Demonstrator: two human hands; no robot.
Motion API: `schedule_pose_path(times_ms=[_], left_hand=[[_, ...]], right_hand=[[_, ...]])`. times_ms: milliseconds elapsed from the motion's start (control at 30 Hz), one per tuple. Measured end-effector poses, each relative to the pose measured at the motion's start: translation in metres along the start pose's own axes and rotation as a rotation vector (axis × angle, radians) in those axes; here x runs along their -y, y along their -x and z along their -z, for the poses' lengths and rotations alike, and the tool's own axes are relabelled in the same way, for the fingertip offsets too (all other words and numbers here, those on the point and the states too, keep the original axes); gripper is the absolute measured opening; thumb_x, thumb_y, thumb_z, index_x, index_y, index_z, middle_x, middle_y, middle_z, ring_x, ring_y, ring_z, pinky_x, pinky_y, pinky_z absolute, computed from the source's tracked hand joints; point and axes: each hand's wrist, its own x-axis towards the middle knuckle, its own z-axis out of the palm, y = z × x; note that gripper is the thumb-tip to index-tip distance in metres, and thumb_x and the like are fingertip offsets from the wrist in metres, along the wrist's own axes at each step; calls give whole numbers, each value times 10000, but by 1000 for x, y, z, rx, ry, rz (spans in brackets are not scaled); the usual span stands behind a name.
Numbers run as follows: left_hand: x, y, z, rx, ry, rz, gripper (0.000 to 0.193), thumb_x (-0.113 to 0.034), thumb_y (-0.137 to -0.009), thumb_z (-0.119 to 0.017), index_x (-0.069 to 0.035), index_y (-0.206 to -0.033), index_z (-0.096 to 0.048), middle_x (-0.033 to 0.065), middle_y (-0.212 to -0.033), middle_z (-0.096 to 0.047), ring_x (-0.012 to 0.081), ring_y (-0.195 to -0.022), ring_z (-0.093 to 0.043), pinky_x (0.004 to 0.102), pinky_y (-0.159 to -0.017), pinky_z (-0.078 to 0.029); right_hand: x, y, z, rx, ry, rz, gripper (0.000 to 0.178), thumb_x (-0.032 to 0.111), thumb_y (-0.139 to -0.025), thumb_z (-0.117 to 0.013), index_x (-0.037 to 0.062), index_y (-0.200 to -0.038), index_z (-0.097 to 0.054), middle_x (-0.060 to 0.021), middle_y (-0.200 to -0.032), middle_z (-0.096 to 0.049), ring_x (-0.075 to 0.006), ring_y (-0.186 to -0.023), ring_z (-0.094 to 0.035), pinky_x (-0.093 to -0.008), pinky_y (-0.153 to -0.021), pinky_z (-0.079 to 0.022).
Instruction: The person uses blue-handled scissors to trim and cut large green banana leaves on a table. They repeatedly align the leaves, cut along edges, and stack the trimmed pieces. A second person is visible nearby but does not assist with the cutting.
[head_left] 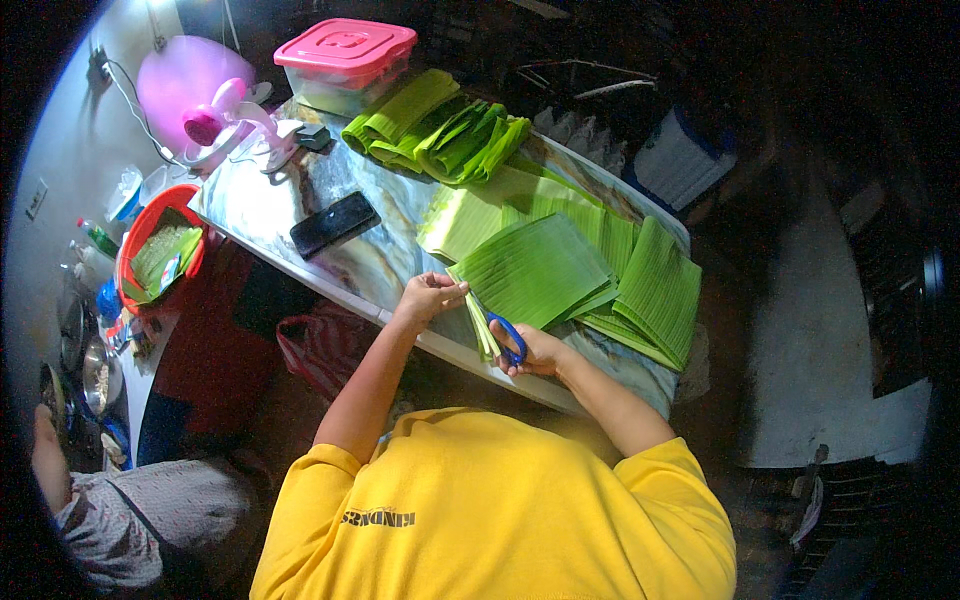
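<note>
Marbled table before us: our right hand is clamped on blue-handled scissors, our left hand pinches the banana leaf piece at its near edge. Holding the leaf taut should keep cuts straight. Beyond lie folded leaves.

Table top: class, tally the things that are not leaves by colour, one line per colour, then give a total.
Pink: 2, the box lid and the small fan.
Black: 1, the phone.
Blue: 1, the scissors in the right hand.
Total: 4.
</note>
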Motion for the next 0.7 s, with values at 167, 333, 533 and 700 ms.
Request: schedule_pose_path(times_ms=[167,333,533,700], left_hand=[[-1,-3,5,66,-48,64,230,-57,-727,-720,-7,-769,-499,51,-704,-566,136,-601,-568,227,-519,-455],[0,-3,5,33,21,87,206,-34,-735,-704,-9,-762,-501,62,-729,-571,144,-620,-580,227,-566,-496],[-4,1,6,51,19,100,191,-49,-746,-697,-8,-753,-510,63,-722,-574,142,-611,-577,225,-549,-490],[-7,2,5,92,38,91,190,-85,-748,-704,-8,-718,-532,51,-669,-576,125,-567,-551,216,-495,-441]], right_hand=[[5,-9,4,102,-3,88,716,767,-675,-406,75,-793,-545,-32,-584,-548,-74,-414,-495,-165,-363,-367],[5,-14,4,32,-58,29,730,758,-658,-425,52,-793,-552,-29,-552,-542,-53,-367,-471,-146,-336,-365],[12,-12,3,76,-113,29,714,744,-653,-461,53,-803,-559,-16,-535,-530,-55,-374,-483,-151,-343,-384],[2,-29,14,123,-178,-30,695,740,-650,-470,65,-790,-555,-11,-521,-522,-49,-371,-476,-150,-338,-376]])
